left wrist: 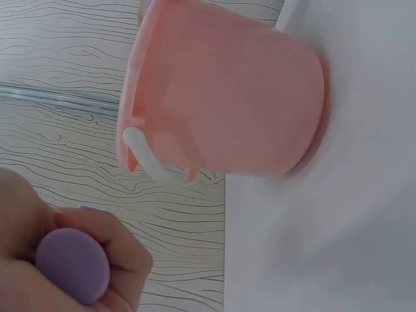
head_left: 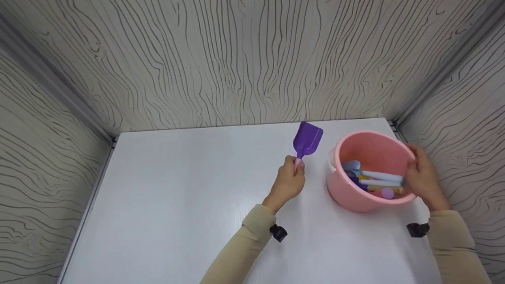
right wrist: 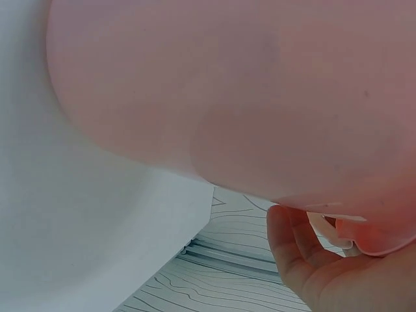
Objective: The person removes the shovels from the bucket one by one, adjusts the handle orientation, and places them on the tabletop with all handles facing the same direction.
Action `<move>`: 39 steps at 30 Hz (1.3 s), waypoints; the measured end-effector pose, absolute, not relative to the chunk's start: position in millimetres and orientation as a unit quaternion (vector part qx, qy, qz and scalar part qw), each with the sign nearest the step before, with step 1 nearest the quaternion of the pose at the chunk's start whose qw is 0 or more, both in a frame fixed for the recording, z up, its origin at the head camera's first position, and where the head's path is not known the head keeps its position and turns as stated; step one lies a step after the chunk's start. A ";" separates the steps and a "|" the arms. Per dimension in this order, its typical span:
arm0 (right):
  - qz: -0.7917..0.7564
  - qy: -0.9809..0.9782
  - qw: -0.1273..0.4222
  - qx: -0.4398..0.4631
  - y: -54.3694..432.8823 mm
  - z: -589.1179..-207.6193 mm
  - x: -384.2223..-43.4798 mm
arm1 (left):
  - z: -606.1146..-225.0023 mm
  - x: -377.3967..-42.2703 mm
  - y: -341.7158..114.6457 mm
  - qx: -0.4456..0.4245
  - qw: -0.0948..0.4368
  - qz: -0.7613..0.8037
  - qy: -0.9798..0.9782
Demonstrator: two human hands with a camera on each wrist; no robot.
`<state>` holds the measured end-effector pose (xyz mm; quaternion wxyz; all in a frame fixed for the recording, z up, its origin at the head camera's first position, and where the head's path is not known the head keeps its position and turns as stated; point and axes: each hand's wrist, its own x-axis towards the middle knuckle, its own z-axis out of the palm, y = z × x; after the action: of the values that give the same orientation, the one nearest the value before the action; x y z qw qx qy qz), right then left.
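My left hand [head_left: 288, 182] grips a purple toy shovel [head_left: 307, 139] by its pink handle, blade pointing toward the back wall. The handle's round lilac end [left wrist: 73, 265] sticks out of the fist in the left wrist view. To the right stands a pink bucket [head_left: 351, 197], whose rim my right hand [head_left: 425, 179] holds at the right side, thumb over the edge. Inside the bucket lie several toy tools, among them a light blue one [head_left: 351, 165], white-handled ones [head_left: 380, 183] and one with a lilac handle end [head_left: 388, 193].
The bucket has a white carrying handle [left wrist: 146, 156] on its left side. All this is on a white table [head_left: 158, 205], enclosed at the back and sides by wood-grain panels [head_left: 221, 67]. The right panel [head_left: 481, 138] stands close beside my right hand.
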<state>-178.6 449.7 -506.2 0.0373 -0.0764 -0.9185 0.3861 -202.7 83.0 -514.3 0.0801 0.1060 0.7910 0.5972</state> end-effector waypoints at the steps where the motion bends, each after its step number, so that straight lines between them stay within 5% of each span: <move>1: 0.384 -0.919 0.040 -0.076 450.2 -507.0 -177.3 | -518.2 -201.0 85.9 0.100 0.084 0.602 0.788; 13: 0.381 -0.920 0.048 -0.077 450.0 -511.1 -173.1 | -574.1 -183.6 111.3 0.016 0.086 0.638 0.765; 29: 0.404 -0.910 0.040 -0.085 448.4 -506.3 -182.2 | -602.4 -172.3 132.0 -0.053 0.081 0.658 0.747; 39: 0.398 -0.912 0.061 -0.083 450.2 -508.7 -177.4 | -613.3 -157.9 147.5 -0.103 0.146 0.717 0.674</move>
<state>-177.4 450.2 -508.7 0.0612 -0.0829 -0.9117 0.3977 -157.9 147.5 -613.3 0.1457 -0.1035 0.6740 0.7167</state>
